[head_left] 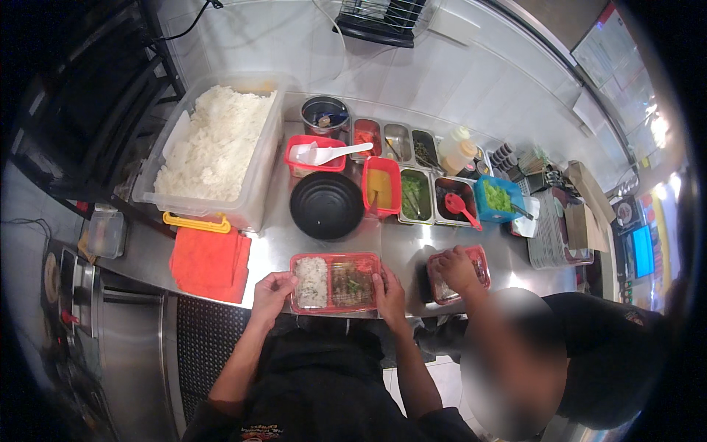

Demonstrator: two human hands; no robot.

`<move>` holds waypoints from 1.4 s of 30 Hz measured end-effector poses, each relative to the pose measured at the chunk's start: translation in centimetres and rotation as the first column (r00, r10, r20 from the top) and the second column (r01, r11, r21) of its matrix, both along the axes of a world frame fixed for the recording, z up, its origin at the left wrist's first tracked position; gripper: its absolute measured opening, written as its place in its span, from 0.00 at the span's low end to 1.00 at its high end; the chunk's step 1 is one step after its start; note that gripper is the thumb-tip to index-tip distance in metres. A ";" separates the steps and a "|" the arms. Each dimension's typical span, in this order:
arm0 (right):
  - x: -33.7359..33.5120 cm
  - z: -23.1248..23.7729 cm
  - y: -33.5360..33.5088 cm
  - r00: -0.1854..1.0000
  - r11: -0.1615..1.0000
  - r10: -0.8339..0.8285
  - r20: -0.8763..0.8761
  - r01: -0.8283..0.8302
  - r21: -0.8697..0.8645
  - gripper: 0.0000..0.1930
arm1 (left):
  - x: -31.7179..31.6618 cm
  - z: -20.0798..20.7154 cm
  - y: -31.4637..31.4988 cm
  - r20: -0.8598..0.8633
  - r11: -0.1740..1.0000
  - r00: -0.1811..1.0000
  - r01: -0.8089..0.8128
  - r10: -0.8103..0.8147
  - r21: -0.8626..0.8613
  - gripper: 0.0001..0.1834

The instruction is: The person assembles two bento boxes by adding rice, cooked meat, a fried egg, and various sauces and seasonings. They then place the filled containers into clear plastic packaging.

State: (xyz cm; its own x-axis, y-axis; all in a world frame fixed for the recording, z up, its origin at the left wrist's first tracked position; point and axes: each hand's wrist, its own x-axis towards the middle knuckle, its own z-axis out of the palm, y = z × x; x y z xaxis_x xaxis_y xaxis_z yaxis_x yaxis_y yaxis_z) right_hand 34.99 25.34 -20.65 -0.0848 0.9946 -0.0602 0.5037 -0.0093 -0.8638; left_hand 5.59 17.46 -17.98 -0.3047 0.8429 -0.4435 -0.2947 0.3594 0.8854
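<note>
A red two-compartment takeaway container (328, 293) sits at the counter's front edge and looks covered by a clear lid. Speckled white rice fills its left side; a brown dish with green bits and something red fills the right. My left hand (274, 292) pinches the container's left rim with closed fingers. At the opposite rim, my right hand (389, 293) grips the edge with its thumb on top and the other fingers partly hidden. Just beyond the container stands a black round bowl (326, 205).
A co-worker's hand (454, 269) rests on another red container (479, 265) to the right. Behind are a big rice tub (272, 140), an orange cloth (210, 263), a red tub (400, 188) of yellow liquid, metal topping pans (431, 193) and a blue lettuce tub (490, 214).
</note>
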 end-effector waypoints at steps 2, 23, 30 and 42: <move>-0.6 0.5 -0.1 0.988 0.992 0.029 0.149 -0.047 0.116 0.27 | 0.0 -1.1 -0.3 -0.202 0.999 0.979 0.010 -0.002 0.039 0.09; -11.2 1.6 0.7 0.718 0.780 0.238 0.654 -0.543 0.313 0.32 | -1.0 -1.7 0.2 -0.169 0.996 0.982 0.084 -0.082 0.003 0.17; -12.3 2.3 -0.4 0.662 0.710 0.332 0.672 -0.644 0.284 0.31 | -1.4 -2.0 0.1 -0.016 0.964 0.968 0.248 -0.250 -0.095 0.18; -12.5 2.4 -0.5 0.657 0.728 0.347 0.669 -0.638 0.249 0.31 | -3.3 -3.1 2.8 0.326 0.977 0.930 0.203 -0.172 -0.063 0.16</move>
